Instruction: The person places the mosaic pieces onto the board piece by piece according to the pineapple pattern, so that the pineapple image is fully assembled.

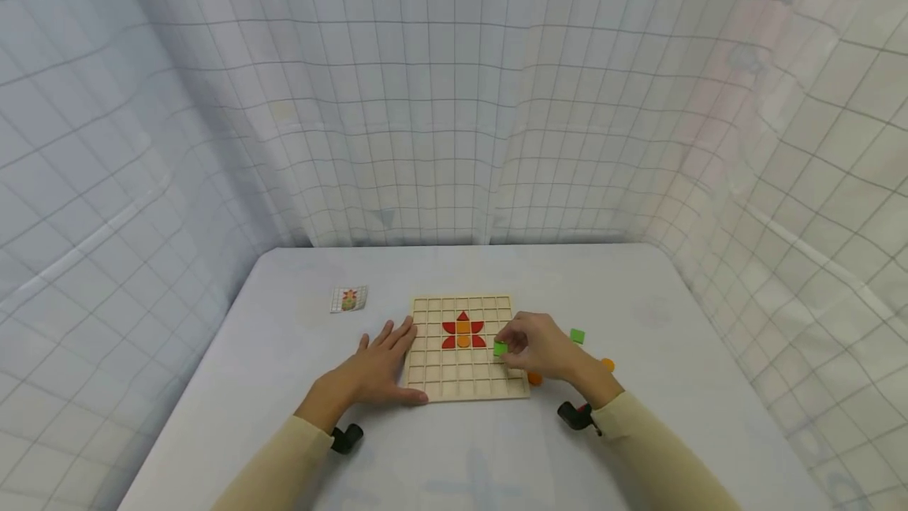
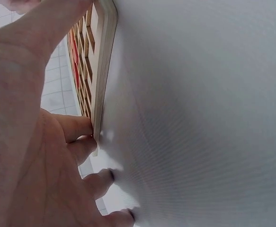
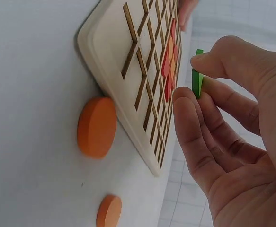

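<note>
A green tile (image 1: 500,348) was pinched between the thumb and fingertips of the right hand (image 1: 542,343), at that hand's left. It was held over the right part of the board (image 1: 434,387), judged clear of the surface from the gap shown in the right wrist view. Its face was seen as about square, so no long axis could be told. A red and an orange shape, among several set in the grid, were placed left of the right hand, the nearest red piece (image 1: 478,342) just beside the tile, the orange square (image 1: 463,327) farther left.

Toward the body from the right hand, an orange disc (image 1: 535,378) was left just beside the board's edge. To its right were seen a loose tile (image 1: 578,335) and, past the wrist, another disc (image 1: 608,365).

The left hand (image 1: 383,373), well apart from the tile, was spread with its thumb and forefinger rested against the board's left side. Beyond that hand's fingertips, a card (image 1: 349,299) was laid.
</note>
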Motion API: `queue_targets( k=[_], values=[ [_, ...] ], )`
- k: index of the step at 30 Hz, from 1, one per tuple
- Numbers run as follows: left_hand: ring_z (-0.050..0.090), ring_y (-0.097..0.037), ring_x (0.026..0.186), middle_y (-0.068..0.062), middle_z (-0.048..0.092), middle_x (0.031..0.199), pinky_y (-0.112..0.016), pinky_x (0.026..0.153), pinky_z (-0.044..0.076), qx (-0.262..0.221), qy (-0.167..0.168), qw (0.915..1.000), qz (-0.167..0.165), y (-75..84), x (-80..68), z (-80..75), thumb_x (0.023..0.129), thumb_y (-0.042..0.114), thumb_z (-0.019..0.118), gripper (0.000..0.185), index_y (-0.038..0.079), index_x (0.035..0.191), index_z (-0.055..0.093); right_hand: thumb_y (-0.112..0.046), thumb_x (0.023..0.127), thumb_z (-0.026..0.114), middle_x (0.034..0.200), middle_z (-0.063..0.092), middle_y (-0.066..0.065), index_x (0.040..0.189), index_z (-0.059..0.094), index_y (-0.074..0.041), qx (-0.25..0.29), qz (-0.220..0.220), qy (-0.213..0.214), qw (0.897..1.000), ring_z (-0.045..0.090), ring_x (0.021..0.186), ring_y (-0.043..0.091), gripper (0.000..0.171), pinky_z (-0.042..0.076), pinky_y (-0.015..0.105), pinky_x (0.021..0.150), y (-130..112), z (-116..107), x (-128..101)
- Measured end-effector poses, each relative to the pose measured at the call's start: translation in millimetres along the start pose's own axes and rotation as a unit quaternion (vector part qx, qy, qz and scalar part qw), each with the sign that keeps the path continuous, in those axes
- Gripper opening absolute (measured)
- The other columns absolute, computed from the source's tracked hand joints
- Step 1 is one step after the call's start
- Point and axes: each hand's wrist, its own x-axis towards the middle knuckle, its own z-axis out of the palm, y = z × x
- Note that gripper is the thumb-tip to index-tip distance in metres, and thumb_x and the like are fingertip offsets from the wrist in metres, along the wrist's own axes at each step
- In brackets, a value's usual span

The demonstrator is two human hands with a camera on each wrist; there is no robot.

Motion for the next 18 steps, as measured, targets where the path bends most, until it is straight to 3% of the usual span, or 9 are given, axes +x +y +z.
queue_targets(
  k=[9,18],
  values=[
    [0.014,-0.053,0.183,-0.017,0.016,0.198,-0.088,0.139,0.013,-0.009,0.001,1.0,0.002,-2.5,-1.1,0.0,0.092,0.071,0.091,0.134,0.003,0.186,0.022,-0.006,0.099,0.091,0.104,0.082,0.005,0.113,0.085,-0.005,0.002,-0.018,-0.029,0.999,0.072,0.086,0.001,0.015,0.064,0.017,0.08,-11,17,22],
    [0.013,-0.053,0.183,-0.017,0.014,0.198,-0.088,0.139,0.013,-0.008,0.0,0.9999,0.008,-2.7,-3.2,-1.3,0.093,0.072,0.089,0.133,0.004,0.186,0.022,-0.004,0.097,0.092,0.103,0.081,0.005,0.1,0.088,-0.006,-0.004,-0.03,-0.031,0.999,0.071,0.086,0.002,0.006,0.063,0.016,0.078,-15,32,32]
  ],
)
